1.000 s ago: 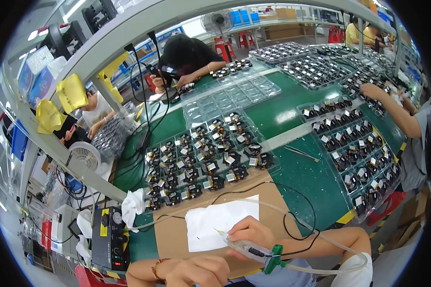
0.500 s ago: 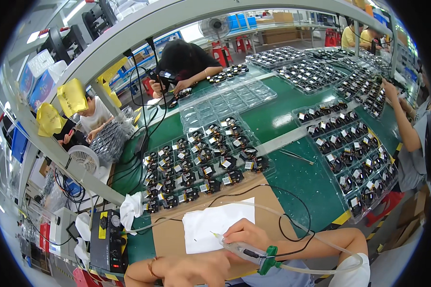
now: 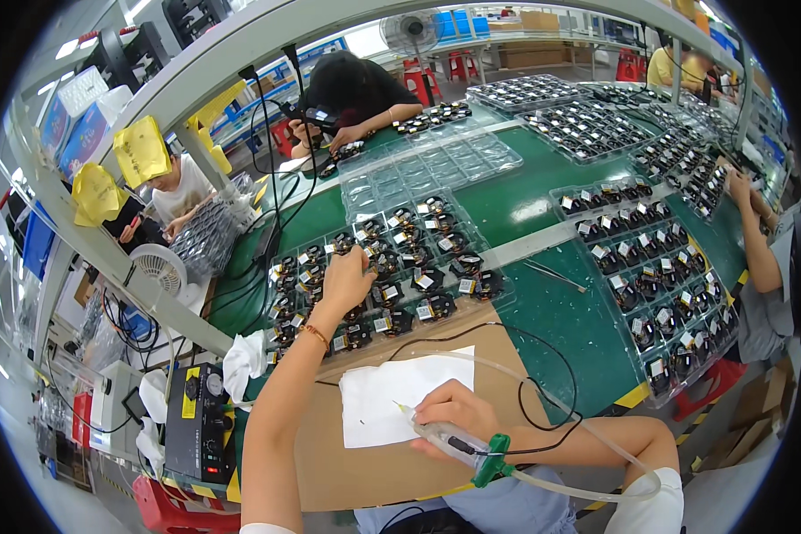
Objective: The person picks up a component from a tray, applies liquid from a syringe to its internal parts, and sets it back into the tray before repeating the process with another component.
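My right hand is closed around a clear dispensing syringe with a green end cap and a thin yellowish tip. That tip hovers over a white paper sheet bearing a small dark speck. Stretched forward, my left hand reaches into a clear plastic tray of small black parts with white labels. Its fingers are bent together among the parts; whatever lies between the fingertips is hidden.
Brown cardboard lies beneath the paper. A black dispenser box stands at left, its hose looping past my right arm. Tweezers rest on the green table. Another filled tray lies right. Co-workers sit across and at right.
My left hand has gone from beside the syringe, forward and left into the tray of black parts. My right hand still holds the syringe over the paper. The view has shifted slightly.
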Tool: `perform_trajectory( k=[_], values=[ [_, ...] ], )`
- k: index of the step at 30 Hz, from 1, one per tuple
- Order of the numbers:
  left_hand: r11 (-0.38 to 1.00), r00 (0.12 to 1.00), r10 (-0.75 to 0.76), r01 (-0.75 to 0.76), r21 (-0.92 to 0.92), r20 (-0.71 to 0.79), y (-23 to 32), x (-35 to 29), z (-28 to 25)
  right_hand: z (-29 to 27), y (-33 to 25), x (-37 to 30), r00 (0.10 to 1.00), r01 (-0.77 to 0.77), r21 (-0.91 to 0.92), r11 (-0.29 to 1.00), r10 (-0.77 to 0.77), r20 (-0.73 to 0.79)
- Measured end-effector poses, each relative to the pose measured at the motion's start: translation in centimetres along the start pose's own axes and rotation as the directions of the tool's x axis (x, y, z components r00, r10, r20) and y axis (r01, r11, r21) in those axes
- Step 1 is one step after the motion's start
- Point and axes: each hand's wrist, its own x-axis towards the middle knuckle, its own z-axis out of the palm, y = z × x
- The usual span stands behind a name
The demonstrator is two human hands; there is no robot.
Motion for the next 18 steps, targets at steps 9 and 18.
perform_trajectory(
  k=[9, 18],
  values=[
    [0.884, 0.97, -0.141, 0.214, -0.417, 0.199, -1.4, 1.6, 1.1, 0.0, 0.1, -0.2, 1.0, 0.01, 0.032, 0.999, -0.011, 0.016],
    [0.924, 0.939, -0.28, 0.32, -0.21, 0.201, 1.7, 1.5, -0.4, -0.3, -0.1, 0.0, 0.998, -0.013, 0.024, 1.0, 0.012, 0.055]
  ],
)
